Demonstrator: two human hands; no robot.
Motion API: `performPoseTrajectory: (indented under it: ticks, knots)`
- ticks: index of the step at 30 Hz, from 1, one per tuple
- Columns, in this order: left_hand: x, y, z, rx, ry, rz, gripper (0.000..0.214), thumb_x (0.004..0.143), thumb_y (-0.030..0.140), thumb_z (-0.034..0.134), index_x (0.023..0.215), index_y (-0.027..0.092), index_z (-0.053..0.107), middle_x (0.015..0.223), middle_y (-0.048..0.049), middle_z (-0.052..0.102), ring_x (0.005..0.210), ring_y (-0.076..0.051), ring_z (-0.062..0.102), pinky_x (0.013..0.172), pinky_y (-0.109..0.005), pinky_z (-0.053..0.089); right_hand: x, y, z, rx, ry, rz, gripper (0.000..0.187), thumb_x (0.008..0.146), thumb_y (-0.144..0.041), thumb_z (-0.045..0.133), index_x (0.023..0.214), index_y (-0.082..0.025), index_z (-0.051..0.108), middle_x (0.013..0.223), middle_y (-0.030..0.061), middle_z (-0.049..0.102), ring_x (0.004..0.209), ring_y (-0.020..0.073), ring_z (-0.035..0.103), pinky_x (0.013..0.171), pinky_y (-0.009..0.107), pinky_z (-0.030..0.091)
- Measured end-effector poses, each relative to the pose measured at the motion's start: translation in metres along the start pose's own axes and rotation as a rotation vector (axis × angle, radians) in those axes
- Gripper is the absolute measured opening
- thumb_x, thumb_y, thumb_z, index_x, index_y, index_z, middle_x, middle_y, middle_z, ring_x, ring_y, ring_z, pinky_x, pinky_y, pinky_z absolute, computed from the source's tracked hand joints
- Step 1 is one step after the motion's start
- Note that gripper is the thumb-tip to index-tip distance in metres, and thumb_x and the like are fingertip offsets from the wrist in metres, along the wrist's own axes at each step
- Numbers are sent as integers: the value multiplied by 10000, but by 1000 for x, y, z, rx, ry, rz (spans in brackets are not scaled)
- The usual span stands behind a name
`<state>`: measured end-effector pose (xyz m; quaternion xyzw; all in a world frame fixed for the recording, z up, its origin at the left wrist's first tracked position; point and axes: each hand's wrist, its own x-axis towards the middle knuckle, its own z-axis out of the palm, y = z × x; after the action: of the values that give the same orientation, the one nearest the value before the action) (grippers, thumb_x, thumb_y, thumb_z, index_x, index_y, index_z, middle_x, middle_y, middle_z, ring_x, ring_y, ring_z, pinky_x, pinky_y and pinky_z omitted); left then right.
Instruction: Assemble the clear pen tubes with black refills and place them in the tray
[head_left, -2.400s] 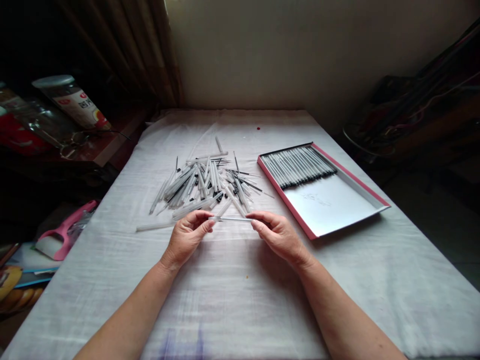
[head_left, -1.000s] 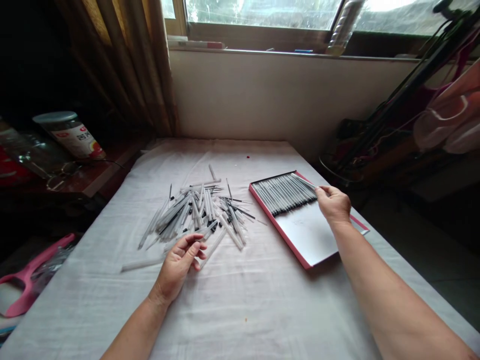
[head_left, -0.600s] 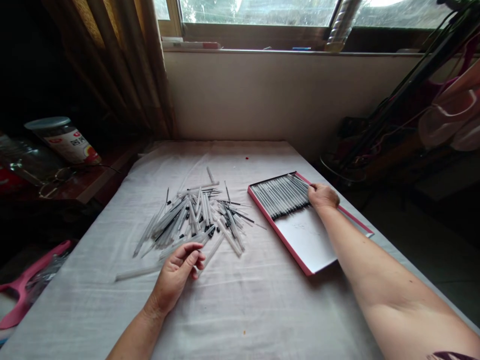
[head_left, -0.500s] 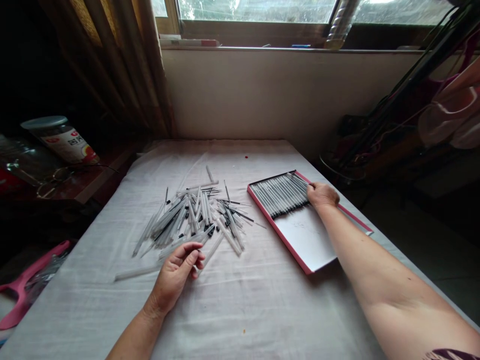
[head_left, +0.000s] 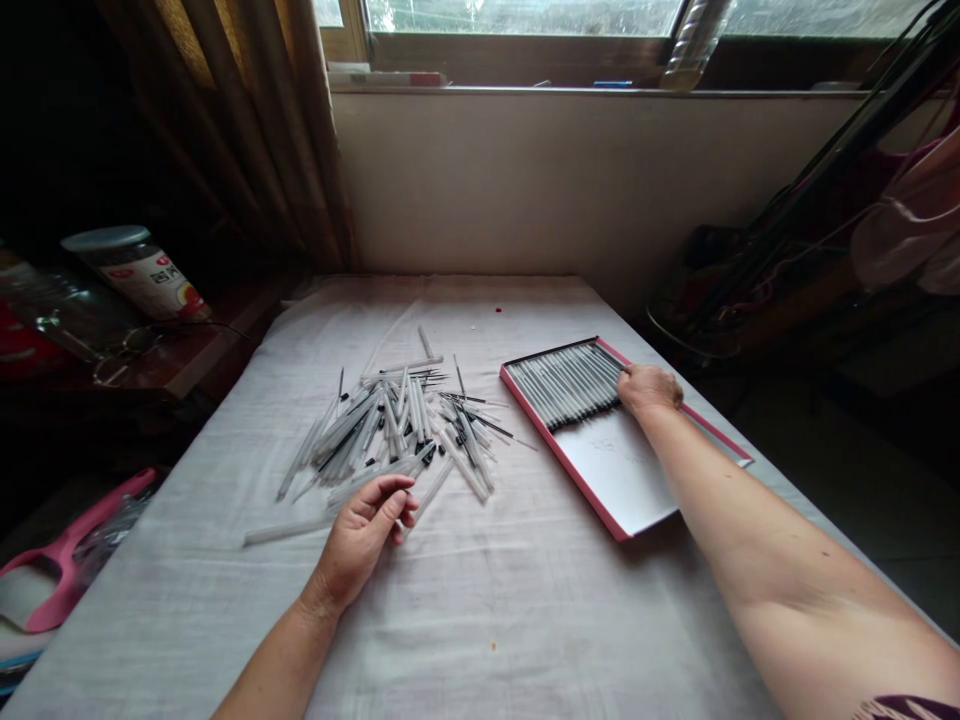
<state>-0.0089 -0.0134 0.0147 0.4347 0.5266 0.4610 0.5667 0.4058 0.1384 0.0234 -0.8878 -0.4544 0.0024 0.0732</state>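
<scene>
Near the loose heap of clear pen barrels and dark pen parts (head_left: 405,410), my left hand (head_left: 375,515) hovers with its fingers curled and the thumb against the index finger. Whatever is in that pinch cannot be made out. My right hand (head_left: 649,388) is closed at the right side of a shallow red-edged box (head_left: 559,462), by the end of a neat row of pens (head_left: 574,383). Its fingertips are partly hidden, so I cannot tell whether they grip a pen or the box edge. White lining shows in the box's near half.
A pale cloth covers the table (head_left: 465,600). At left, a lidded jar (head_left: 146,275) and a pair of glasses (head_left: 116,360) rest on a dark wooden surface, with a pink-handled item (head_left: 75,555) lower down. A curtain (head_left: 262,130) and windowed wall stand behind.
The view has shifted slightly, so everything sits a little right and higher in the picture. Both hands keep nearly the same pose and place; the heap and the box look unchanged.
</scene>
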Motion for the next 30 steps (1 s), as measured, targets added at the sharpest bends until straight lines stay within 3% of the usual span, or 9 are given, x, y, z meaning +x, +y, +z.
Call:
performPoseTrajectory:
  ticks: [6, 10, 14, 19, 23, 30]
  knots:
    - [1, 0, -1, -21, -13, -4, 439, 656, 512, 763, 904, 161, 672, 709, -24, 670, 577, -116, 576, 459, -190, 427, -7, -4, -11, -7, -14, -11, 391, 855, -254, 450, 1113, -164, 730, 1069, 205, 696, 996, 359, 643, 756, 424, 502]
    - [0, 2, 0, -43, -23, -6, 441, 648, 510, 769, 894, 158, 671, 706, -22, 665, 570, -113, 578, 459, -191, 425, -31, -26, -29, 81, 104, -195, 396, 879, -273, 446, 1166, -179, 702, 1160, 159, 685, 1034, 310, 636, 815, 376, 485]
    - [0, 2, 0, -49, -36, 4, 417, 663, 494, 760, 902, 164, 670, 714, -15, 665, 570, -109, 576, 467, -191, 419, -91, -60, -43, 274, 117, -505, 326, 882, -325, 492, 1082, -224, 729, 1080, 72, 733, 949, 236, 668, 798, 300, 476]
    - [0, 0, -2, -57, -56, 21, 435, 663, 504, 753, 910, 157, 665, 727, -18, 667, 581, -109, 584, 475, -190, 423, -183, -84, -36, 182, -97, -732, 281, 873, -462, 531, 833, -275, 736, 770, 29, 747, 707, 196, 666, 590, 269, 411]
    - [0, -2, -2, -53, -74, 31, 462, 651, 518, 751, 914, 148, 663, 729, -22, 668, 584, -111, 588, 478, -190, 426, -224, -85, -21, 48, -175, -665, 294, 847, -493, 560, 863, -240, 709, 860, 50, 744, 743, 208, 671, 594, 273, 398]
    - [2, -9, -4, -6, -103, 85, 434, 694, 508, 714, 927, 146, 660, 736, -32, 677, 588, -117, 599, 481, -194, 442, -236, -81, -5, 46, -124, -542, 210, 896, -302, 484, 919, -202, 667, 967, 84, 720, 820, 221, 674, 636, 284, 410]
